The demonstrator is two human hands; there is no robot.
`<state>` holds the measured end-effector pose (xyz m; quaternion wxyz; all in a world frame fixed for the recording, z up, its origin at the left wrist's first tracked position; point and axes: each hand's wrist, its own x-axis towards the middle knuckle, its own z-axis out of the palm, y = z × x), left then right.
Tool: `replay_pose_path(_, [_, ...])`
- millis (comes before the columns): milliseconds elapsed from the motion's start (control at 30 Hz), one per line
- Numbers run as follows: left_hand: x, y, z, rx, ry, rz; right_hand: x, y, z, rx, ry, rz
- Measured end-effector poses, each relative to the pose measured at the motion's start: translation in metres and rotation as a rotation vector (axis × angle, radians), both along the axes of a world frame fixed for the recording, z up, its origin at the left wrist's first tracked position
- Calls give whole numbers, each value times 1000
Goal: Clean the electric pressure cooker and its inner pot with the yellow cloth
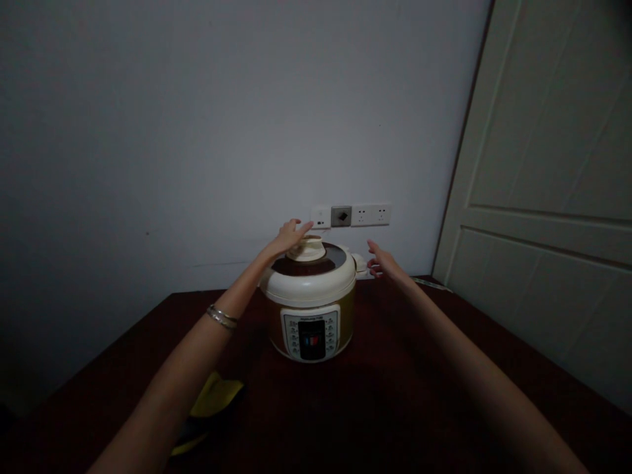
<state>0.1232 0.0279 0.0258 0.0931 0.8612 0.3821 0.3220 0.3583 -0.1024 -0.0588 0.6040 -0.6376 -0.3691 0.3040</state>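
An electric pressure cooker (313,289) with a cream lid rim, a dark lid centre and a golden body stands upright, its button panel (311,334) facing me. Over the cream lid knob (309,249) is my left hand (289,238), thumb and fingers spread; whether its palm touches the knob is hidden. My right hand (385,262) is held open just right of the cooker's side handle (359,263), fingers slightly bent and holding nothing. Silver bangles (222,317) circle my left wrist.
The cooker rests on a dark red table (395,395). A yellow and black cloth-like item (217,395) lies partly behind my left forearm. Wall sockets (370,214) sit behind the cooker. A pale panelled door (543,197) borders the table on the right.
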Motion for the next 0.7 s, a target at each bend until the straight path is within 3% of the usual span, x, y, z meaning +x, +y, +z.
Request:
replay_pose_path(67, [-18,16,0,13,-55,84,0,3,-1,8,5,16])
replay_pose_path(167, [-53,38,-10,31,-78,392,0,6,-3,11,0,55])
replay_pose_path(267, [-88,49,-29,-173,-82,513,1,7,-5,17,-28,91])
replay_pose_path(400, [-111,46,-57,-449,-176,363,4,10,-10,2,-86,115])
replay_pose_path(567, [-112,36,-83,-423,-268,270,4,14,-20,7,-106,126])
replay_pose_path(700, [-110,23,-93,-618,-412,127,-1,16,-29,-26,-57,130])
